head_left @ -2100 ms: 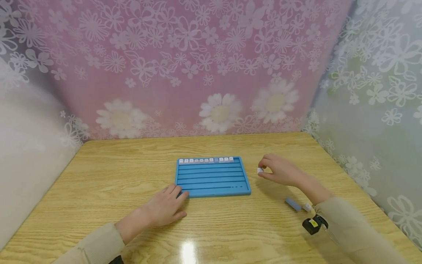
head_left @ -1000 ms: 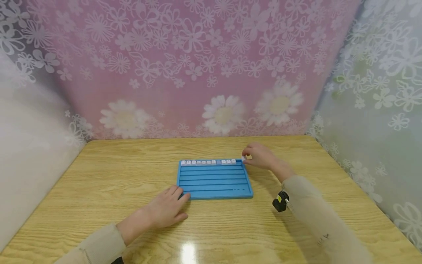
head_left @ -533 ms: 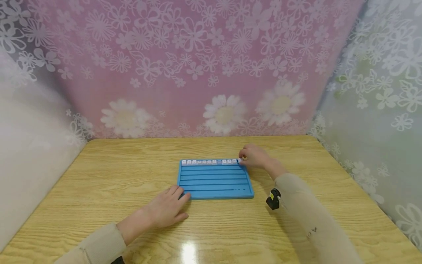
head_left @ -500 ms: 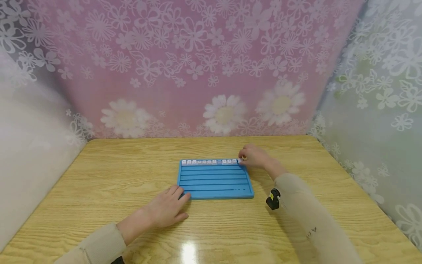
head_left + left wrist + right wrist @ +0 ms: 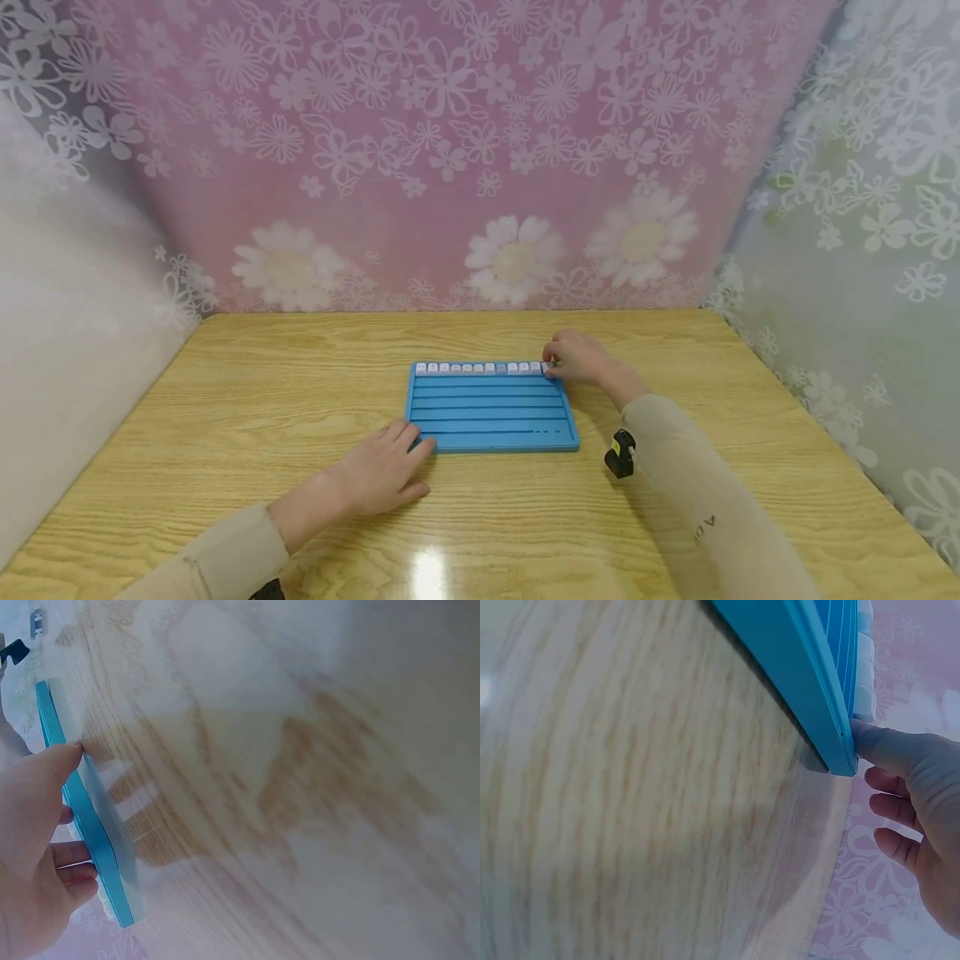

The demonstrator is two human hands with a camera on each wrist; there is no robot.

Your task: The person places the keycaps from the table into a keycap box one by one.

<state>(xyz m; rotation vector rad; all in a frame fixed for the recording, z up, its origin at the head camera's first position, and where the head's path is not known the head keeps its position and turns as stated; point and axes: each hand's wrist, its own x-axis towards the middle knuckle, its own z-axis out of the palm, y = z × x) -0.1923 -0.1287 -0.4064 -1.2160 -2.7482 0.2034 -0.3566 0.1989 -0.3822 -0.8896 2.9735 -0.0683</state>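
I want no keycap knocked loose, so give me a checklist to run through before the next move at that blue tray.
1. Blue tray lies flat on the wooden table: ok.
2. Left hand rests at the tray's near left corner, steadying it: ok.
3. Right hand is at the right end of the far row, fingers on the last keycap: ok.
4. That keycap is fully seated in its slot: cannot tell, the fingers hide it.
5. Row of keycaps sits in line along the far slot: ok.
6. The other slots of the tray are free of keycaps: ok.
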